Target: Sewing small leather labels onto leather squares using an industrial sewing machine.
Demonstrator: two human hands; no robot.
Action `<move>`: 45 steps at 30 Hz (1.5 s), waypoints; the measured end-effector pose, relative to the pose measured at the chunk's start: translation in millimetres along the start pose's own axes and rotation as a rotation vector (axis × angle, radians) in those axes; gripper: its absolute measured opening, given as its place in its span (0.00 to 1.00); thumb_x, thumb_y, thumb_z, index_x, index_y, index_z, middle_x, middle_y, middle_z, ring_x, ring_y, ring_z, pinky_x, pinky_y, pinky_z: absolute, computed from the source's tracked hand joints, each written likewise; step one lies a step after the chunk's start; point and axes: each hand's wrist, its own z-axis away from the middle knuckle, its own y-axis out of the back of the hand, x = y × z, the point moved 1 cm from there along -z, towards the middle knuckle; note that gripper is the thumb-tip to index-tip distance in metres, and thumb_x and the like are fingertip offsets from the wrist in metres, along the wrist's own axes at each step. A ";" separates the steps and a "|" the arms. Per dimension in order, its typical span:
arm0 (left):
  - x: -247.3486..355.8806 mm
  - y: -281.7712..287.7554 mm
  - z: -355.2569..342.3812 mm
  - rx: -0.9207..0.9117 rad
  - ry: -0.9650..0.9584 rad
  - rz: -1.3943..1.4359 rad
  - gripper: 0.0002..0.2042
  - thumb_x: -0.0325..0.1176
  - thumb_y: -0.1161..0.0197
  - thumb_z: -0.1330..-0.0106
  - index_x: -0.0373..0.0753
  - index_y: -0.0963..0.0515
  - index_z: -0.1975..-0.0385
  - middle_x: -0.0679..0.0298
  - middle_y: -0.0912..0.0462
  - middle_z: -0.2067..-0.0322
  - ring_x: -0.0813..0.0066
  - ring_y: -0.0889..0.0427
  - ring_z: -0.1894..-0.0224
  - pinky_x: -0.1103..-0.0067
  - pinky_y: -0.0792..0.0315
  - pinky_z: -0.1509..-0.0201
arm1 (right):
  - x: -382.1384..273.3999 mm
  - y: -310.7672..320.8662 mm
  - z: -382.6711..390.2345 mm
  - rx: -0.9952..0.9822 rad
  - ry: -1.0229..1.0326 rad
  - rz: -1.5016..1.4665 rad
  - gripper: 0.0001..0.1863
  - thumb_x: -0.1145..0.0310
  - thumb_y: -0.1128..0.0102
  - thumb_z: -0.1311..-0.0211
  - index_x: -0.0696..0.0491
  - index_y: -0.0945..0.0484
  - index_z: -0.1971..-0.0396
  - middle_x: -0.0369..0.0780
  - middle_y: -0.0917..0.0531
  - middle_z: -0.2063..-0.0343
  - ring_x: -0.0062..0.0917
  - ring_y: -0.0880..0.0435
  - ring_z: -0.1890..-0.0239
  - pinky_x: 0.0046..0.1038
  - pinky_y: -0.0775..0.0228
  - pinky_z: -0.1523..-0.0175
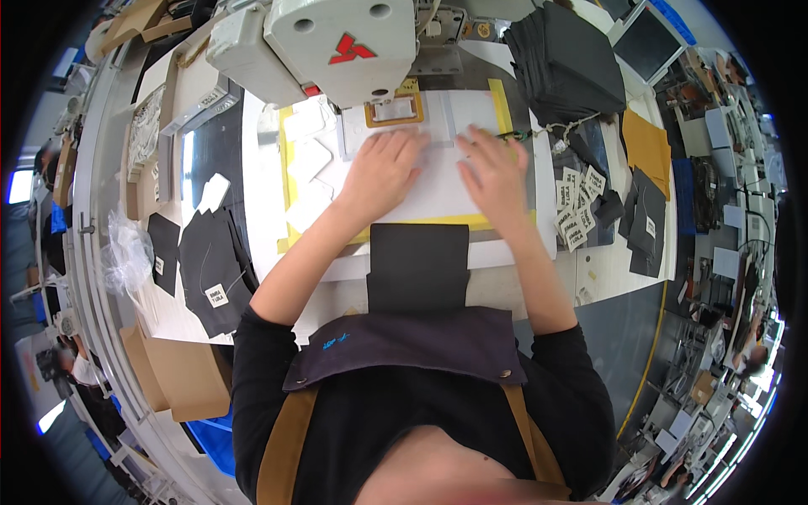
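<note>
The white board (448,195) lies in the centre of the frame, under the machine head (341,50), and yellow tape runs along its edges, maybe to mark its limits. The yellow frame (369,113) sits at the board's upper part, just below the machine head; I think it is there to keep the small white thing inside it in one place. The black piece (419,252) lies at the lower centre, close to the apron, perhaps so that it stays near but out of the way. The labels (576,206) at the right and the black stack (566,63) at the upper right seem placed for easy reach.

Both forearms come up from the lower part and reach over the board. The left hand (383,175) is palm down, its fingers close together and slightly bent, near the yellow frame; I see nothing in its hold, but the fingertips are blurred. The right hand (495,175) is half open, with bent fingers and the thumb apart. A dark green tool (515,135) shows behind its fingers, and I cannot tell if they hold it.
</note>
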 end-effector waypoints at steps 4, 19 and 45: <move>45.9 11.3 24.9 -0.260 0.076 0.391 0.20 0.30 0.32 0.47 0.40 0.24 0.53 0.62 0.23 0.60 0.62 0.25 0.55 0.70 0.34 0.50 | 45.2 12.7 13.7 0.079 -0.132 0.027 0.18 0.67 0.39 0.42 0.47 0.22 0.50 0.37 0.22 0.52 0.28 0.25 0.47 0.35 0.44 0.40; 62.5 6.2 39.1 -0.342 0.340 0.542 0.14 0.27 0.28 0.53 0.40 0.25 0.68 0.62 0.25 0.70 0.63 0.25 0.60 0.70 0.34 0.51 | -10.0 42.6 42.3 -0.259 -0.291 -0.411 0.12 0.66 0.32 0.49 0.50 0.19 0.62 0.36 0.24 0.62 0.28 0.26 0.53 0.32 0.44 0.46; 69.3 -2.0 71.0 0.038 0.023 0.329 0.18 0.24 0.31 0.53 0.41 0.19 0.59 0.66 0.22 0.65 0.68 0.22 0.61 0.71 0.31 0.55 | -27.1 47.9 59.6 -0.163 -0.400 -0.820 0.07 0.78 0.30 0.51 0.59 0.22 0.76 0.37 0.22 0.74 0.19 0.24 0.75 0.21 0.32 0.68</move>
